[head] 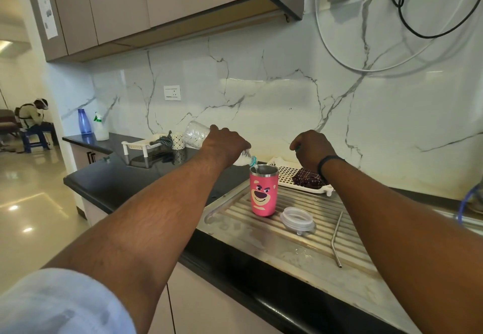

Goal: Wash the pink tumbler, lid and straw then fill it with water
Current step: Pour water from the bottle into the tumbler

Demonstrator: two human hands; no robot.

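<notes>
1. I am filling now: my left hand [226, 142] is gripping a clear water bottle [196, 135] round its body, tipped neck-down, and water is running from its mouth into the pink tumbler [263, 192].
2. The tumbler is standing upright on the ribbed steel draining board [308, 229], its open steel rim just under the bottle's neck. It lies below and slightly right of my left hand; the hand is not touching it.
3. My right hand [312, 149] is hovering curled above the white perforated tray [285, 174], behind and to the right of the tumbler. Something small and teal is showing at the fingertips, probably the bottle's cap; I cannot tell for sure.
4. The lid [298, 220] is lying flat on the draining board just right of the tumbler's base. The straw [336, 239], bent steel, is lying further right, apart from both.
5. Washing looks finished, judging by how the pieces are laid out. How full the tumbler is, I cannot see from here.
6. Next move, as I judge it: keeping the stream centred on the rim, levelling the bottle before overflow, then lid on and straw in. The tumbler is unheld, so a nudge could tip it.
</notes>
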